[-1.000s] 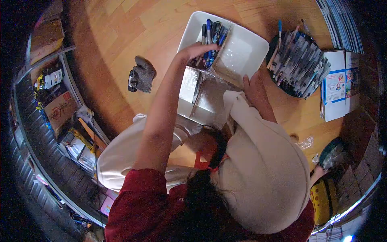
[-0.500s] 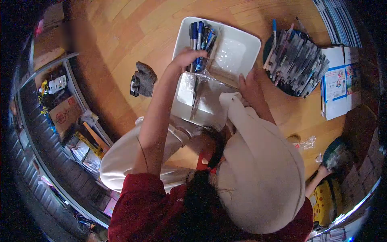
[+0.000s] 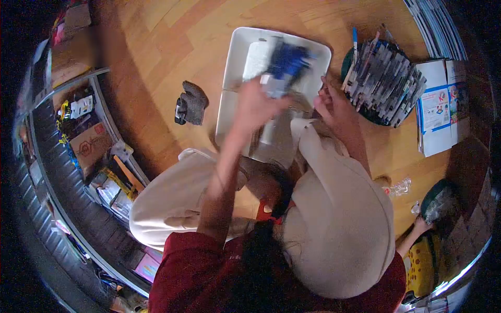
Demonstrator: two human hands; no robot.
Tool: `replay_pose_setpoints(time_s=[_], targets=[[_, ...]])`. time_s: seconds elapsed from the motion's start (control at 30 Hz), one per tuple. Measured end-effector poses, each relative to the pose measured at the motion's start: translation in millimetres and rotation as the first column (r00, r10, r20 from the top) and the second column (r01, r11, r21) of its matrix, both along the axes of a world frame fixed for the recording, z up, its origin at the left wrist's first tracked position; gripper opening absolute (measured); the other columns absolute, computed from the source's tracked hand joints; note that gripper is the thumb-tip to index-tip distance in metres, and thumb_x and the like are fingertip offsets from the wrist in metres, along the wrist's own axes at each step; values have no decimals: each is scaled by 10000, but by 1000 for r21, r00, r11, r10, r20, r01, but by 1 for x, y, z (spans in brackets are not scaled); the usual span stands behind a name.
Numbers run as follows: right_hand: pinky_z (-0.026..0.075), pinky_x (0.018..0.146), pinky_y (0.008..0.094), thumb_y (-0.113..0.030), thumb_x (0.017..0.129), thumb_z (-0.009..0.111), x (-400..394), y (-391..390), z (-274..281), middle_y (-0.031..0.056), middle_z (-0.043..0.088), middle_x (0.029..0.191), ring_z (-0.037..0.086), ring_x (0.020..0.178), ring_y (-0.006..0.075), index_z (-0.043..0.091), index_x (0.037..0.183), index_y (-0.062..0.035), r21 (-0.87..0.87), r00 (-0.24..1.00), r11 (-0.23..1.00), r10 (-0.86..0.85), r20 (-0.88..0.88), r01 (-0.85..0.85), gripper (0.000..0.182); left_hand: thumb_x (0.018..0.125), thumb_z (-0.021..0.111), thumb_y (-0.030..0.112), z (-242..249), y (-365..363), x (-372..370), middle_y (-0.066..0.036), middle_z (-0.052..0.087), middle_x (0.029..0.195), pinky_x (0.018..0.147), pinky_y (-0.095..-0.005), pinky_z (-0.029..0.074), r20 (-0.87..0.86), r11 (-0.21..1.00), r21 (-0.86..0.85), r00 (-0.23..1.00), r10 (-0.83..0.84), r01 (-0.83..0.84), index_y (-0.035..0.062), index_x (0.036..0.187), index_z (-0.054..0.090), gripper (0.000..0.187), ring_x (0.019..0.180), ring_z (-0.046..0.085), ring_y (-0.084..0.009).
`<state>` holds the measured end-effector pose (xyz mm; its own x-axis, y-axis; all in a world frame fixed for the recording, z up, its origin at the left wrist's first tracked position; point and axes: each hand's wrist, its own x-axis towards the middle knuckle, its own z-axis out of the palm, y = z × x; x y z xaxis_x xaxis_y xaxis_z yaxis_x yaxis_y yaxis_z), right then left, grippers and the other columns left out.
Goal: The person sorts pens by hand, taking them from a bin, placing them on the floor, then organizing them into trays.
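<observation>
A bundle of pens (image 3: 289, 62), mostly blue and smeared by motion, is held in my left hand (image 3: 255, 107) over the white tray (image 3: 228, 68). The hand itself is blurred, with its fingers closed round the lower end of the bundle. Beside the tray's right edge is my right hand (image 3: 335, 107), its fingers apart and slightly bent, nothing seen in them. Shiny clear plastic (image 3: 269, 133) lies over the near part of the tray, partly hidden by my left hand and my knee.
A round dark container (image 3: 345, 65) heaped with pens (image 3: 386, 78) stands to the right. Beyond it are a white-and-blue box (image 3: 436, 109) and stacked papers (image 3: 438, 31). A grey glove (image 3: 193, 101) lies left. Shelving with assorted goods lines the far left; another person's hand (image 3: 421, 225) shows lower right.
My left hand has lifted the pens from the tray's left side and swung them right. My right hand has shifted slightly right, off the tray's edge.
</observation>
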<state>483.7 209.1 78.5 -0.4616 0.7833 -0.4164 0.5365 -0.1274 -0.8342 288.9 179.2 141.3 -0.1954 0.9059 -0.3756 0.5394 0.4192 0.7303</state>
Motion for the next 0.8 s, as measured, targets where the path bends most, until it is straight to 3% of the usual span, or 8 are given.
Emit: replay_pose_setpoints(time_s=[0.13, 0.17, 0.3, 0.4, 0.47, 0.53, 0.67, 0.8], targets=[[393, 878, 325, -281, 849, 511, -4, -14, 11, 112, 558, 1064, 532, 964, 229, 443, 1201, -21, 53, 872, 974, -173, -458, 221, 444, 564, 703, 114, -9, -5, 62, -203, 604, 763, 653, -417, 494, -229, 959, 90, 942, -243, 269, -57, 991, 471, 515, 734, 602, -365], [379, 896, 322, -318, 843, 514, -7, -18, 16, 92, 536, 1100, 515, 995, 223, 440, 1208, -25, -205, 792, 953, -301, -531, 225, 474, 574, 702, 119, -5, -5, 70, -215, 594, 811, 665, -418, 494, -240, 953, 21, 927, -290, 303, -62, 1006, 445, 534, 764, 595, -374], [374, 901, 312, -336, 838, 508, -8, -8, 43, 59, 525, 1109, 507, 1014, 193, 462, 1183, -49, -765, 580, 642, -605, -545, -50, 451, 624, 712, 221, 7, -8, 72, -260, 568, 868, 696, -433, 483, -234, 919, -16, 892, -386, 394, -78, 1083, 342, 661, 827, 575, -389], [421, 830, 299, -275, 815, 531, -14, 3, 10, 65, 560, 946, 536, 927, 169, 535, 998, -81, -838, 581, 525, -732, -356, 149, 266, 631, 712, 354, 33, 2, 40, -290, 493, 1025, 773, -437, 458, -216, 851, 40, 836, -504, 524, -60, 1109, 343, 732, 946, 531, -389], [430, 829, 297, -265, 806, 542, -31, 6, 55, 72, 553, 908, 537, 902, 172, 532, 938, -75, -657, 496, 728, -651, -574, 195, 232, 608, 694, 500, 72, -3, 2, -275, 483, 1102, 859, -433, 418, -256, 784, 18, 761, -596, 620, 3, 1196, 349, 844, 1031, 497, -369], [433, 862, 320, -226, 799, 552, -45, 20, 74, 81, 549, 875, 537, 867, 193, 529, 919, -46, -738, 381, 629, -762, -523, 245, 218, 637, 682, 487, 99, -15, -53, -234, 502, 1108, 867, -438, 409, -343, 841, -50, 782, -521, 538, 50, 1201, 414, 762, 1046, 491, -346], [446, 870, 398, -150, 761, 603, -53, 36, 52, 100, 559, 892, 549, 861, 227, 526, 938, -1, -759, 318, 632, -695, -644, -157, 244, 872, 474, 391, 121, -47, -133, -100, 586, 870, 707, -314, 461, 189, 846, -337, 910, -369, 413, 12, 999, 529, 404, 789, 551, -185], [485, 810, 383, -117, 728, 641, -60, 28, 33, 87, 577, 831, 579, 781, 216, 545, 894, 6, -790, 640, 606, -643, -421, 89, 228, 882, 466, 330, 88, -86, -174, -81, 586, 846, 708, -319, 457, 193, 781, -453, 903, -384, 429, 12, 947, 543, 333, 770, 547, -175]])
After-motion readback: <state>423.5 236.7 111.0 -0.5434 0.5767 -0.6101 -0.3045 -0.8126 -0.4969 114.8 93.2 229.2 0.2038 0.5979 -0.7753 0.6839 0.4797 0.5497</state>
